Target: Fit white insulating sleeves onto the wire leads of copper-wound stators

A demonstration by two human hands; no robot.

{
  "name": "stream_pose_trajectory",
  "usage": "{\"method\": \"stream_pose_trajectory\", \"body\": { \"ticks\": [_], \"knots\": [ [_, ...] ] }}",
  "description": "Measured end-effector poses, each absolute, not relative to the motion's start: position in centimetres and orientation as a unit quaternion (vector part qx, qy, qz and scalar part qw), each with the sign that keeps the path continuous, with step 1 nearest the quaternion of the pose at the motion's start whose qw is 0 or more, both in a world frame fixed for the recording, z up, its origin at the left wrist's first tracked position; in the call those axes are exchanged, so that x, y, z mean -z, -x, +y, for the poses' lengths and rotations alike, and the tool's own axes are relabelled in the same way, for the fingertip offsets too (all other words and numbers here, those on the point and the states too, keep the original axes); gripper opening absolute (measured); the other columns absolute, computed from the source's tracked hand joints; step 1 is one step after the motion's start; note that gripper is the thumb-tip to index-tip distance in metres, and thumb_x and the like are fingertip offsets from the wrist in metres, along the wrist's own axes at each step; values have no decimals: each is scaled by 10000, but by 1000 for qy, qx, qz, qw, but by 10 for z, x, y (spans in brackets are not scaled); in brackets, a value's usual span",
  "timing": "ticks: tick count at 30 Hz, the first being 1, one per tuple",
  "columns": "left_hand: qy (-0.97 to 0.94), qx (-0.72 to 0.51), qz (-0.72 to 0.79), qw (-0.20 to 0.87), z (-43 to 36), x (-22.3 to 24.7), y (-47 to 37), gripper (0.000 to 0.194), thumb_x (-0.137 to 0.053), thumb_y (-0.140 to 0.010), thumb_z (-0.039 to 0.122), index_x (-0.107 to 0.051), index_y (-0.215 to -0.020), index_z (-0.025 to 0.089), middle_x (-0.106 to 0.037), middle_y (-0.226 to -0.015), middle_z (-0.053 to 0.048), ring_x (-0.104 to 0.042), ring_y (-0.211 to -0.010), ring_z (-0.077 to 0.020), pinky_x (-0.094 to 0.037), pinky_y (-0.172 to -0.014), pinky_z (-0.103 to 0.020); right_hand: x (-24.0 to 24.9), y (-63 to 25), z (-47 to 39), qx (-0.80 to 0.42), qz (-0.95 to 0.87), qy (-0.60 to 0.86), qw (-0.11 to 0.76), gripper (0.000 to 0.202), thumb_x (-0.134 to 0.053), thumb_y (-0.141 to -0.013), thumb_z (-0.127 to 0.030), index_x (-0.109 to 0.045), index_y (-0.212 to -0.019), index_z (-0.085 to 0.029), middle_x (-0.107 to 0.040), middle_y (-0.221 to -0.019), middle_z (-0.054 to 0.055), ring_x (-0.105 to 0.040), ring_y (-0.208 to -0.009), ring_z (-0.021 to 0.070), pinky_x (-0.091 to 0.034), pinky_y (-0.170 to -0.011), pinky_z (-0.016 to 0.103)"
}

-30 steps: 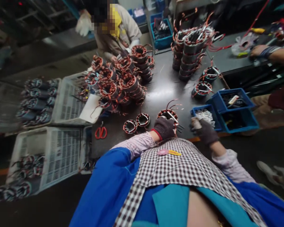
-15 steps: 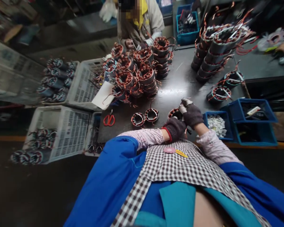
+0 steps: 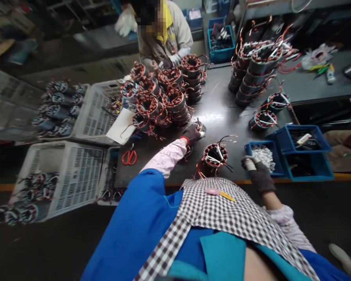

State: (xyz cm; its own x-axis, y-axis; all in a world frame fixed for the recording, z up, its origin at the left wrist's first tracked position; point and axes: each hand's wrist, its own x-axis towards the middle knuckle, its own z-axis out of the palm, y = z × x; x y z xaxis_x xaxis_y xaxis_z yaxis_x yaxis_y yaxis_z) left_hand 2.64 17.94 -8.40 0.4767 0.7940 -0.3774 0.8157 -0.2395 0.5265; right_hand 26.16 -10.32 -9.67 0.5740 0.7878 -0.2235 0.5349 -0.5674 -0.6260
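The left hand (image 3: 192, 134) hides most of a wound ring (image 3: 188, 152).

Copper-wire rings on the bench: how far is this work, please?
Two rings by the blue bins look done, with white strips across. The centre ring, also with strips, seems in work, untouched; what the left hand holds is hidden. Probably left: the big copper pile, mostly showing no strips.

Glossy dark tabletop (image 3: 218, 105): open lane between copper-wound grey cylinder stacks (image 3: 175, 102) and taller wire-topped grey stacks (image 3: 247, 84). Nearer, red-and-black wound ring (image 3: 207, 160) obstructs; gap before blue plastic bin (image 3: 276, 154).
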Motion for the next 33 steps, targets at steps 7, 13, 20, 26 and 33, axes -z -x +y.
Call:
{"method": "stream_pose_trajectory", "body": {
  "ticks": [7, 13, 20, 26, 33],
  "knots": [
    [-805, 144, 494, 295, 182, 106, -35, 346, -724, -957, 133, -810, -1264, 0, -810, -1335, -292, -748, -1227, -348, -568, -1133, -515, 65, -191, -30, -274, -517, 807, 77, 632, -781, -1060, -421, -662, -1600, -115, -744, -1501, 289, -773, -1296, 363, -581, -1058, 422],
    [-889, 95, 357, 269, 144, 59, -14, 596, -739, -1040, 342, -692, -1612, 182, -706, -1595, -171, -688, -1415, -304, -519, -1236, -406, 60, -193, 4, -274, -570, 773, -43, 298, -553, -1177, -172, -800, -1315, -78, -801, -1267, 321, -823, -1053, 307, -500, -854, 380],
    [-939, 211, 206, 177, 73, 50, -32, 531, -851, -970, 493, -849, -1314, 89, -793, -1339, -243, -762, -1240, -401, -611, -1012, -462, 50, -214, 4, -296, -602, 741, -29, 491, -470, -1231, -295, -690, -1657, -188, -728, -1576, 242, -756, -1372, 305, -547, -1084, 358],
    [-934, 124, 259, 213, 53, 62, -27, 402, -835, -1041, 400, -881, -1235, 50, -824, -1258, -214, -763, -1187, -334, -568, -983, -383, 52, -205, -1, -297, -600, 740, -56, 586, -450, -1200, -249, -580, -1768, -189, -665, -1679, 209, -692, -1503, 304, -537, -1222, 370],
    [-903, 38, 345, 253, 50, 75, 4, 540, -747, -1105, 330, -708, -1622, 182, -838, -1322, -168, -800, -1153, -302, -595, -994, -389, 59, -202, -12, -271, -611, 741, -54, 637, -453, -1198, -208, -469, -1831, -141, -474, -1841, 215, -583, -1612, 294, -476, -1280, 357]
  ]
}}
